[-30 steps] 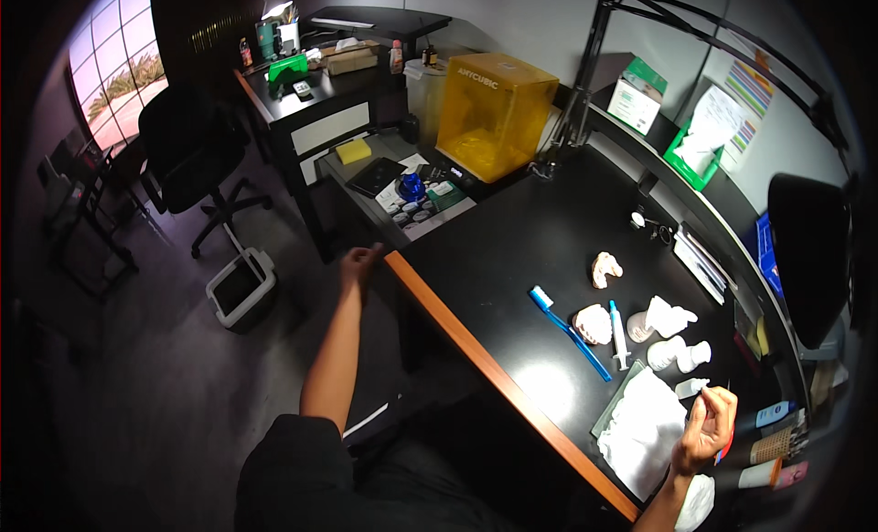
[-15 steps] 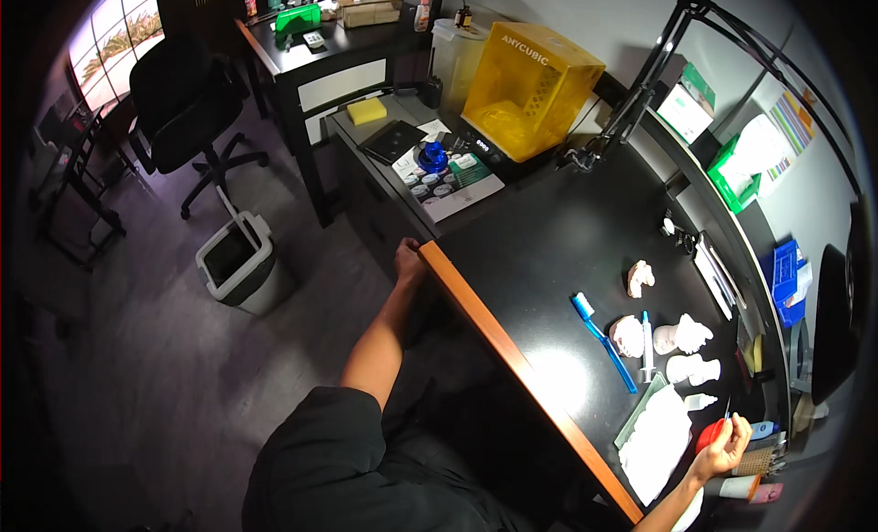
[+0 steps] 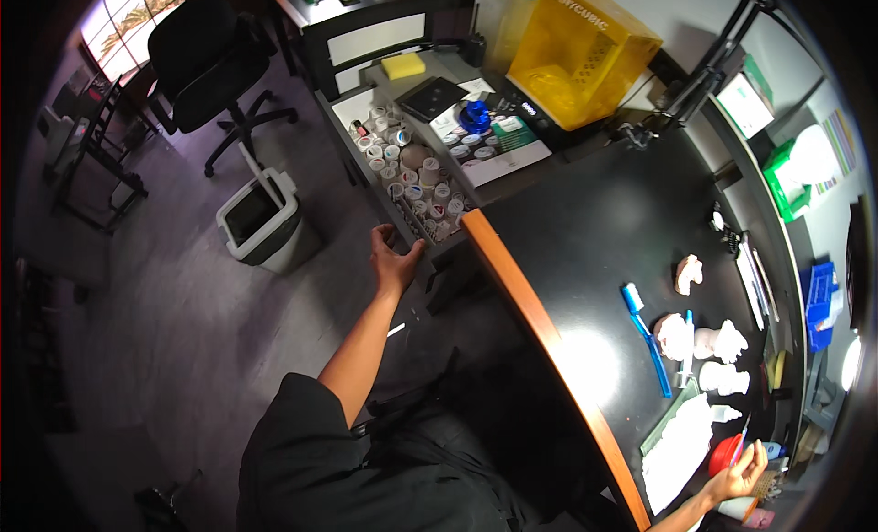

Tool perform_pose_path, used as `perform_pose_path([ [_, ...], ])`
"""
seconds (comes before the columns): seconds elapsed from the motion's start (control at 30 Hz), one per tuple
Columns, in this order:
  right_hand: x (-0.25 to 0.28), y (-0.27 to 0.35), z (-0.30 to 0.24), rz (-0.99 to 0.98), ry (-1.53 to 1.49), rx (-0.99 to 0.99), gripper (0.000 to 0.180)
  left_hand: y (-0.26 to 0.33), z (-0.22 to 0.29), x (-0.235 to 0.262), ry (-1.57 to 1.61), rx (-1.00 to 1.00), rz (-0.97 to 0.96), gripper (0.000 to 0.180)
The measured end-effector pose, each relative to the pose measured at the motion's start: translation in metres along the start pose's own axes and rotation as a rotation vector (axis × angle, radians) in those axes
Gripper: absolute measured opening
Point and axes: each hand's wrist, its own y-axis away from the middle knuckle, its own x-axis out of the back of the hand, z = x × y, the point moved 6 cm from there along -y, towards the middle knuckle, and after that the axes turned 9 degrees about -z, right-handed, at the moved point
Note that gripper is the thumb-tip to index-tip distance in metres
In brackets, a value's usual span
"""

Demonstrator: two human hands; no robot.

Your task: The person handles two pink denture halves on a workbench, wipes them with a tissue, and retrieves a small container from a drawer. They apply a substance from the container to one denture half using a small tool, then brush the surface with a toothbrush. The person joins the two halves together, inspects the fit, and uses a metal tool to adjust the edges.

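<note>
My left hand is beside the front corner of a pulled-out drawer, thumb and fingers apart. Whether a fingertip touches the drawer is hard to see. Inside it, several small jars with pale lids stand close together. At the lower right, my right hand pinches a thin pointed tool, tip up, next to a red round object. Near that hand on the black desk lie a white cloth, a blue toothbrush, a syringe and several pale dental casts.
An orange-brown edge strip borders the desk. Behind the drawer sit a yellow transparent box, a blue object and a yellow sponge. A bin and office chair stand on the floor to the left.
The drawer has come open, showing the jars. My left hand has left the desk corner and moved toward me, fingers spreading. My right hand keeps the thin tool. The view has shifted.
</note>
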Motion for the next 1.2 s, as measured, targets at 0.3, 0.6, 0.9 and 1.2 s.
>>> perform_pose_path([
  [0.3,0.014,-0.008,0.039,-0.029,0.085,-0.023,0.018,0.031,0.007,0.09,0.005,-0.026,-0.044,0.053],
  [0.6,0.031,-0.006,0.071,0.023,0.164,-0.097,0.022,0.026,0.007,0.141,-0.29,-0.061,-0.088,0.068],
  [0.9,-0.01,-0.012,-0.038,0.081,0.802,0.075,0.022,-0.048,0.069,0.114,-0.651,-0.409,-0.447,0.02],
  [1.2,-0.005,-0.006,-0.035,0.034,0.838,0.239,0.031,-0.07,-0.019,0.044,-1.44,-0.17,-1.174,0.024],
])
